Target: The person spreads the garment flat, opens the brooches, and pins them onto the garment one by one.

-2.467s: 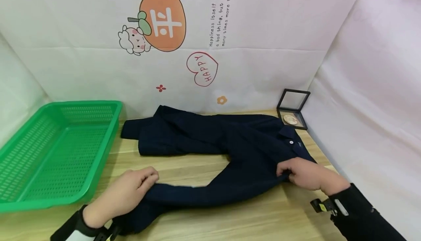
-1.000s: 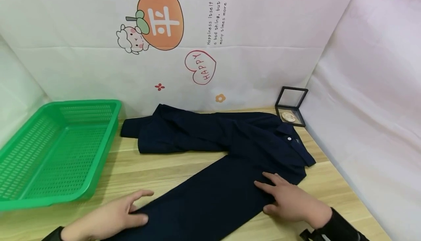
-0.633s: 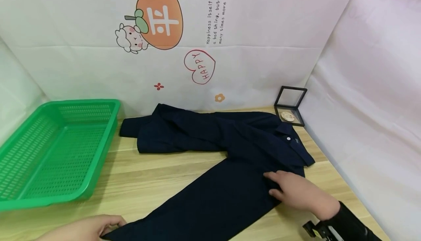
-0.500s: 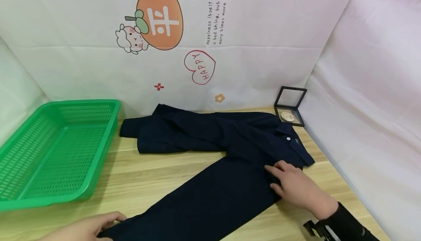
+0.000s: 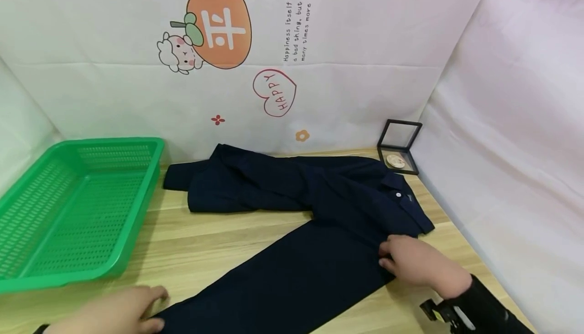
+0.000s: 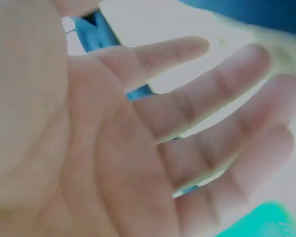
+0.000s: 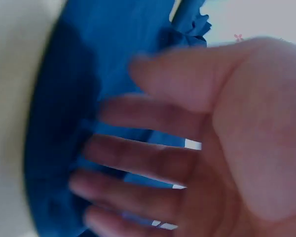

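Dark navy trousers (image 5: 283,273) lie on the wooden table, waistband with a white button towards the right and legs spreading left. The far leg (image 5: 255,187) is bent near its end. The near leg runs down to the front, its end out of frame. My left hand (image 5: 114,311) is beside that leg's edge, its fingers spread and extended in the left wrist view. My right hand (image 5: 417,260) is at the near edge of the trousers below the waistband. In the right wrist view its fingers (image 7: 138,158) reach over the cloth, thumb apart, pinching nothing.
A green plastic basket (image 5: 120,258) stands at the left. Behind the waistband, a small black-framed case (image 5: 412,169) with a round pale disc stands open. A white printed backdrop (image 5: 347,96) closes off the back, and white cloth hangs at the right.
The near trouser leg, earlier bunched and gripped by both hands, now lies spread flat towards the front. My left hand has let go of its edge; my right hand has shifted slightly along the cloth.
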`<action>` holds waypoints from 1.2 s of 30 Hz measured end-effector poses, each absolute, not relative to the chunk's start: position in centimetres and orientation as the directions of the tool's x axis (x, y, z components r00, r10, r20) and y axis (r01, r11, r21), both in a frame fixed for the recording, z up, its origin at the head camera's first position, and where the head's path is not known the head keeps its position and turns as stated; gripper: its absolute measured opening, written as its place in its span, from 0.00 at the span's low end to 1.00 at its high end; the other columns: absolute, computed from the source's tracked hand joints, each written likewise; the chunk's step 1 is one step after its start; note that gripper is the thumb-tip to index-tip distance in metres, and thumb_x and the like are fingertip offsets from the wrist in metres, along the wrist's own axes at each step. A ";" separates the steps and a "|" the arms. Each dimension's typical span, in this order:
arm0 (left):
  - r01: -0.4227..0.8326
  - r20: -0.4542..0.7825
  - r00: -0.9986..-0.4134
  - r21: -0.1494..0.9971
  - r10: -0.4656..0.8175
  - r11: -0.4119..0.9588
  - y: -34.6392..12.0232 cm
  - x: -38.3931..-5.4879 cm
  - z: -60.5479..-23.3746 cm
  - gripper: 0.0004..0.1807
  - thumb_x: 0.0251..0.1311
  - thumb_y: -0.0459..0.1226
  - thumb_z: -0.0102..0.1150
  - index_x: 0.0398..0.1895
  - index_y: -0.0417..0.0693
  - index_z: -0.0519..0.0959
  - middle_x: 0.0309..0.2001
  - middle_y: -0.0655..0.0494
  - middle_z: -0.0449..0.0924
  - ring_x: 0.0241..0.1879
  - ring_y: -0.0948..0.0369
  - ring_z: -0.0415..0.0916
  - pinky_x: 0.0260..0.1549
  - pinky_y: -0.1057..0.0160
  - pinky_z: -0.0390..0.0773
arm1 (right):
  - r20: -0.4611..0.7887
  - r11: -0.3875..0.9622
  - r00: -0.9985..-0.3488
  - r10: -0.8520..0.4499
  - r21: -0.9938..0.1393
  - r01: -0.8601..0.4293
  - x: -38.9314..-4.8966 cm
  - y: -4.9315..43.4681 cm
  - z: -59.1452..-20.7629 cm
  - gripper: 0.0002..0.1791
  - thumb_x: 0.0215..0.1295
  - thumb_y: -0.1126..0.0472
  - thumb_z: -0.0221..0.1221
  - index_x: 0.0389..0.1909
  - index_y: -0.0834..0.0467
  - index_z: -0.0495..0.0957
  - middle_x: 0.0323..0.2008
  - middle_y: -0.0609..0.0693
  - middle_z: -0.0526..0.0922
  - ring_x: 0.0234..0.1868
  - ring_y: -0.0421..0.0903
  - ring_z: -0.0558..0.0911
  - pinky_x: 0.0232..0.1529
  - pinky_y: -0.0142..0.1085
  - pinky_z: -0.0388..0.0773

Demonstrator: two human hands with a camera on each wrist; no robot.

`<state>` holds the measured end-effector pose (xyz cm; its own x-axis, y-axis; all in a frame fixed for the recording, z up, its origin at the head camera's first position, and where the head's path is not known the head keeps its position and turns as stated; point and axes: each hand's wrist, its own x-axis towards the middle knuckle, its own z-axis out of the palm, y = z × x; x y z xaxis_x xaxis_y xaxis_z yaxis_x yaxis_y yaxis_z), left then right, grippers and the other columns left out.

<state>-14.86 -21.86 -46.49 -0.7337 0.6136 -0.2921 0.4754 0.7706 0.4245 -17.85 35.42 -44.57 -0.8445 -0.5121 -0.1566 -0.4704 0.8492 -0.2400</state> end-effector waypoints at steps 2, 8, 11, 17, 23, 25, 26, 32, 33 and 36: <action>0.474 -0.253 -0.791 0.321 0.556 0.820 -19.1 -15.7 -44.4 0.11 0.62 0.48 0.66 0.42 0.54 0.80 0.30 0.71 0.74 0.28 0.69 0.72 0.27 0.57 0.75 | -0.089 0.859 -0.866 -0.492 -0.209 -0.467 -18.8 34.9 -44.0 0.06 0.66 0.60 0.64 0.30 0.49 0.78 0.27 0.39 0.72 0.26 0.36 0.71 0.27 0.37 0.72; 0.575 0.128 -0.817 0.115 0.562 0.810 -12.3 -22.4 -42.9 0.08 0.59 0.35 0.67 0.40 0.45 0.81 0.33 0.54 0.76 0.31 0.54 0.78 0.28 0.53 0.78 | 0.044 0.876 -0.883 -0.467 -0.109 -0.469 -22.9 31.0 -43.1 0.06 0.63 0.59 0.67 0.37 0.52 0.79 0.31 0.44 0.75 0.28 0.40 0.74 0.30 0.40 0.75; 0.553 0.238 -0.812 0.020 0.533 0.833 -10.6 -27.2 -43.3 0.13 0.60 0.30 0.63 0.48 0.39 0.80 0.40 0.44 0.76 0.37 0.46 0.77 0.33 0.49 0.78 | 0.084 0.874 -0.878 -0.471 -0.090 -0.477 -25.2 28.1 -43.3 0.16 0.63 0.55 0.68 0.49 0.56 0.80 0.38 0.50 0.76 0.32 0.44 0.76 0.35 0.42 0.77; 0.449 0.146 -0.875 -0.106 0.461 0.887 -9.6 -34.1 -44.2 0.24 0.73 0.29 0.50 0.70 0.42 0.69 0.67 0.38 0.67 0.58 0.38 0.68 0.52 0.41 0.72 | 0.073 0.916 -0.918 -0.390 -0.075 -0.395 -28.3 22.9 -44.1 0.37 0.65 0.43 0.65 0.67 0.62 0.70 0.54 0.61 0.73 0.49 0.56 0.76 0.48 0.47 0.76; 0.501 0.035 -0.859 -0.144 0.510 0.854 -9.9 -36.6 -45.6 0.18 0.75 0.30 0.48 0.62 0.47 0.79 0.53 0.45 0.75 0.48 0.45 0.70 0.48 0.47 0.70 | 0.056 0.933 -0.935 -0.350 -0.070 -0.353 -29.4 21.2 -45.3 0.16 0.71 0.53 0.60 0.50 0.60 0.78 0.37 0.54 0.77 0.36 0.51 0.79 0.37 0.44 0.78; 0.515 0.059 -0.849 -0.127 0.525 0.848 -10.0 -37.0 -46.0 0.16 0.74 0.30 0.50 0.58 0.45 0.81 0.49 0.45 0.75 0.46 0.46 0.70 0.47 0.47 0.71 | 0.100 0.936 -0.937 -0.334 -0.082 -0.342 -29.5 21.4 -45.4 0.07 0.73 0.58 0.57 0.40 0.57 0.78 0.29 0.50 0.74 0.28 0.47 0.77 0.30 0.42 0.77; 0.519 0.074 -0.846 -0.111 0.527 0.848 -10.1 -37.1 -46.1 0.15 0.73 0.31 0.52 0.58 0.44 0.81 0.50 0.44 0.75 0.46 0.46 0.71 0.47 0.47 0.72 | 0.123 0.937 -0.938 -0.324 -0.095 -0.336 -29.5 21.7 -45.5 0.06 0.74 0.59 0.56 0.37 0.56 0.77 0.26 0.49 0.73 0.25 0.46 0.75 0.28 0.41 0.76; 0.469 0.189 -0.870 0.040 0.454 0.882 -9.7 -37.8 -46.6 0.26 0.68 0.38 0.61 0.65 0.37 0.70 0.62 0.38 0.68 0.55 0.41 0.72 0.51 0.43 0.73 | 0.297 0.912 -0.913 -0.282 -0.213 -0.351 -29.0 22.8 -45.3 0.08 0.74 0.61 0.54 0.36 0.57 0.81 0.28 0.49 0.75 0.26 0.45 0.76 0.29 0.41 0.76; 0.454 0.200 -0.878 0.068 0.434 0.888 -9.5 -37.9 -46.6 0.27 0.67 0.39 0.62 0.66 0.37 0.69 0.63 0.37 0.68 0.56 0.40 0.72 0.51 0.42 0.73 | 0.330 0.902 -0.903 -0.275 -0.238 -0.361 -28.9 22.9 -45.2 0.08 0.74 0.62 0.55 0.37 0.58 0.81 0.30 0.49 0.76 0.27 0.46 0.76 0.30 0.41 0.77; 0.412 0.202 -0.901 0.128 0.383 0.902 -8.9 -38.2 -47.1 0.26 0.69 0.39 0.60 0.67 0.39 0.70 0.63 0.37 0.68 0.56 0.39 0.71 0.50 0.41 0.72 | 0.407 0.873 -0.875 -0.263 -0.286 -0.395 -28.7 23.1 -45.3 0.07 0.74 0.62 0.55 0.38 0.58 0.82 0.32 0.49 0.77 0.29 0.46 0.77 0.31 0.41 0.77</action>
<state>-38.21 -8.86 -47.11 -0.9014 0.3830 0.2021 0.4120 0.9022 0.1276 -28.70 23.13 -45.31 -0.8747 -0.2626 0.4073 -0.3951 0.8731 -0.2856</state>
